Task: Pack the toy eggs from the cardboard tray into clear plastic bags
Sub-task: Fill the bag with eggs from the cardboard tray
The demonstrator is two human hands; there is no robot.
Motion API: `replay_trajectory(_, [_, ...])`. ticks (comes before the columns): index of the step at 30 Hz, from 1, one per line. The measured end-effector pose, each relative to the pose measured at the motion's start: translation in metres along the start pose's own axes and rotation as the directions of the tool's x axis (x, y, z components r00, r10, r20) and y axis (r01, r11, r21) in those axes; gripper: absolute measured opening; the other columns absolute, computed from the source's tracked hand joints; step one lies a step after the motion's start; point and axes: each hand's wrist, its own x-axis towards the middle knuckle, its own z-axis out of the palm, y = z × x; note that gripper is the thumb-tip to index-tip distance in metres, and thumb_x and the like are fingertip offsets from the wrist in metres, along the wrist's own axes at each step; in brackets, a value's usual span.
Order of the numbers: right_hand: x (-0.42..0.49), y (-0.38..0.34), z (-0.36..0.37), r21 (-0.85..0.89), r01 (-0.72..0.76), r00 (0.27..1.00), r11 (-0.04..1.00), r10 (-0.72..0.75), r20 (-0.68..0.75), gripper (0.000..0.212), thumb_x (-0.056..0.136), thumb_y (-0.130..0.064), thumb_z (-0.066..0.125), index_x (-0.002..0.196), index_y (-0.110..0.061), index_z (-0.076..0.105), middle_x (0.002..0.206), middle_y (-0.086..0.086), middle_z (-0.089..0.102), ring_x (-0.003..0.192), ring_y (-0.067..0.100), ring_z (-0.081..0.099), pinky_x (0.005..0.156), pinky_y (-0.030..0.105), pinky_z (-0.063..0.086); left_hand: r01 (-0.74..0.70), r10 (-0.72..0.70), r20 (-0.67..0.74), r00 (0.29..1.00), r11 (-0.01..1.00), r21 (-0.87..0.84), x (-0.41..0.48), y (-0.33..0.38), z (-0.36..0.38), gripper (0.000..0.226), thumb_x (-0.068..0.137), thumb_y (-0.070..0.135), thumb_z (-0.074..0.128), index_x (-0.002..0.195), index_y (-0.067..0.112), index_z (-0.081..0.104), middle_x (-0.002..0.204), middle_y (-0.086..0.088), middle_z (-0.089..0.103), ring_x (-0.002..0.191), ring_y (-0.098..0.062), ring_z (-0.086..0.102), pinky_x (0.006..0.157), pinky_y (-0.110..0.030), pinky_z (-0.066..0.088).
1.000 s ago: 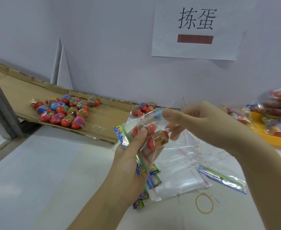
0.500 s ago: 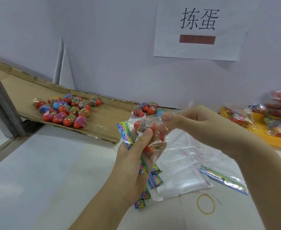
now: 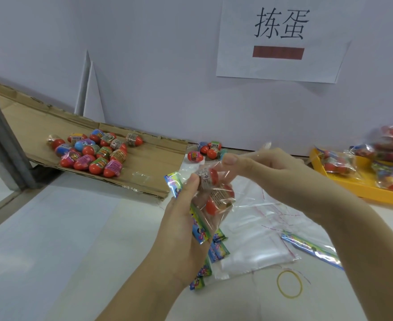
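Over the white bench (image 3: 52,239), the left hand (image 3: 181,232) grips a flimsy, slippery clear bag (image 3: 214,216) of light, hard toy eggs (image 3: 220,199); the right hand (image 3: 272,174) pinches its mouth, probably the surest hold.

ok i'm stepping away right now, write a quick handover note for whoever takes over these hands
Left hand: grips the clear bag and a colourful strip packet.
Right hand: pinches the bag's top edge.
In the bag: at least two toy eggs; I cannot tell if it is sealed.
Cardboard tray: a heap of loose eggs waits; a few more eggs lie on the table by the wall.
Done: filled bags are piled on the yellow tray at right.
Left: finish this bag, then bag the rest. Spare bags lie on the table below the hands.
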Motion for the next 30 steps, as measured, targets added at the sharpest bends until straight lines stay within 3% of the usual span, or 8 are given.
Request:
replay_trajectory(7, [-0.002,0.003,-0.01,-0.06,-0.015,0.998,0.998,0.011,-0.068,0.069,0.053,-0.098,0.026,0.088,-0.056,0.068,0.091,-0.024,0.071,0.1,0.001,0.058,0.102,0.041,0.036,0.003,-0.003,-0.008,1.0,0.997,-0.075,-0.002,0.004,0.002,0.038,0.079,0.037,0.064,0.109,0.015,0.071,0.103,-0.007,0.076,0.091,-0.019,0.074,0.066,-0.029,0.061])
replay_trajectory(12, [0.006,0.006,-0.006,-0.044,-0.016,1.0,0.999,0.016,-0.005,0.071,0.058,-0.094,0.029,0.085,-0.046,0.074,0.086,-0.027,0.071,0.082,-0.016,0.06,0.08,0.02,0.034,-0.003,0.001,-0.054,0.999,0.999,-0.037,0.0,0.0,0.0,0.031,0.081,0.038,0.063,0.098,0.017,0.077,0.1,-0.007,0.076,0.093,-0.02,0.073,0.065,-0.025,0.06])
replay_trajectory(15, [0.017,0.013,-0.007,-0.103,-0.093,0.994,0.99,0.1,0.055,0.075,0.065,-0.082,0.033,0.065,-0.018,0.073,0.073,0.012,0.07,0.066,0.0,0.058,0.09,0.033,0.044,-0.01,0.008,-0.065,0.998,0.999,-0.039,0.0,-0.001,0.002,0.027,0.086,0.038,0.061,0.093,0.018,0.079,0.097,-0.004,0.077,0.088,-0.014,0.074,0.071,-0.024,0.059])
replay_trajectory(18, [0.007,0.012,-0.009,-0.129,0.001,1.0,0.992,0.002,0.023,0.075,0.054,-0.097,0.024,0.085,-0.049,0.073,0.084,-0.019,0.073,0.077,-0.008,0.064,0.07,0.009,0.036,-0.021,0.009,-0.133,0.991,0.996,-0.089,0.0,-0.001,0.005,0.028,0.086,0.031,0.064,0.066,0.016,0.079,0.076,-0.003,0.076,0.058,-0.008,0.071,0.046,-0.016,0.051])
replay_trajectory(20, [-0.003,0.017,-0.013,-0.153,0.01,1.0,0.988,-0.008,0.016,0.108,0.045,-0.104,0.021,0.1,-0.025,0.072,0.091,0.001,0.073,0.088,0.018,0.066,0.058,0.004,0.044,-0.053,0.043,-0.144,0.989,0.997,-0.06,-0.001,-0.003,0.008,0.035,0.09,0.028,0.062,0.06,0.019,0.078,0.071,-0.002,0.075,0.055,-0.007,0.07,0.044,-0.015,0.05])
replay_trajectory(22, [0.001,0.015,-0.01,-0.177,0.019,0.998,0.984,-0.008,0.061,0.126,0.041,-0.105,0.021,0.104,-0.008,0.068,0.103,0.021,0.066,0.099,0.044,0.058,0.071,0.012,0.051,-0.07,0.066,-0.175,0.982,0.997,-0.022,0.0,-0.003,0.008,0.032,0.091,0.028,0.061,0.065,0.018,0.077,0.067,0.001,0.074,0.053,-0.005,0.069,0.042,-0.014,0.048])
replay_trajectory(26, [0.006,0.007,0.003,-0.009,0.114,0.992,0.993,-0.114,-0.052,0.058,0.065,-0.085,0.044,0.09,-0.042,0.073,0.094,-0.015,0.072,0.092,0.013,0.066,0.088,0.038,0.05,-0.065,0.065,-0.159,0.985,0.998,0.006,0.007,0.009,-0.003,0.023,0.093,0.032,0.061,0.089,0.016,0.076,0.08,-0.001,0.077,0.065,-0.01,0.073,0.046,-0.018,0.053])
replay_trajectory(30, [0.013,0.008,0.018,-0.053,0.154,0.93,0.987,-0.162,-0.33,0.033,0.067,-0.066,0.056,0.072,-0.037,0.071,0.073,-0.025,0.065,0.082,0.011,0.059,0.094,0.053,0.04,-0.085,0.091,-0.079,0.993,0.994,0.068,0.013,0.025,-0.015,0.026,0.076,0.036,0.071,0.094,0.019,0.078,0.101,-0.003,0.076,0.092,-0.017,0.073,0.079,-0.035,0.06])
